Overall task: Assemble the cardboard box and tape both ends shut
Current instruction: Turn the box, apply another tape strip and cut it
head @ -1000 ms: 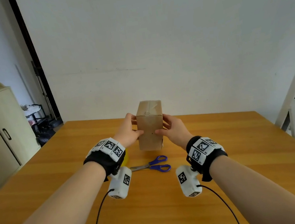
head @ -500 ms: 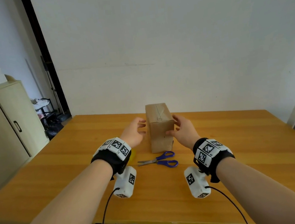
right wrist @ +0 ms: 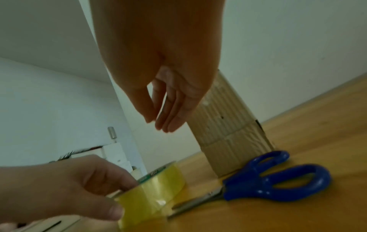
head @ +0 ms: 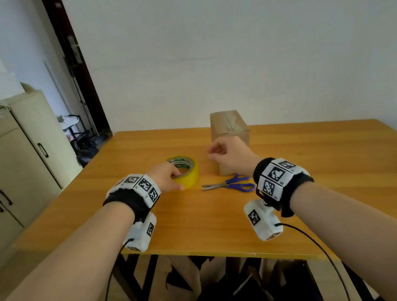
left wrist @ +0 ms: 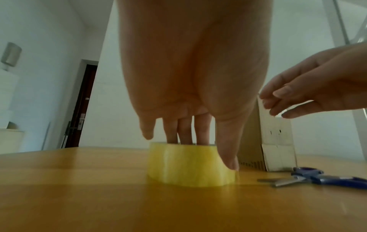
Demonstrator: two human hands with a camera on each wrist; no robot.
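The brown cardboard box (head: 229, 126) stands upright on the table, its top flaps closed with tape over the seam. My left hand (head: 174, 177) grips the yellow tape roll (head: 187, 174), which lies flat left of the box. In the left wrist view its fingers (left wrist: 184, 133) reach into the core of the tape roll (left wrist: 188, 166) and the thumb presses the outer wall. My right hand (head: 217, 151) hovers just in front of the box, its fingers (right wrist: 168, 116) relaxed and holding nothing. It does not touch the box (right wrist: 224, 133).
Blue-handled scissors (head: 231, 184) lie shut on the wooden table (head: 318, 160) in front of the box, blades pointing left toward the tape. A beige cabinet (head: 6, 161) stands to the left. Flat cardboard pieces lie on the floor under the near table edge.
Both hands have let go of the box, which now stands alone. My left hand dropped to the tape roll and took hold of it. My right hand pulled back toward me.
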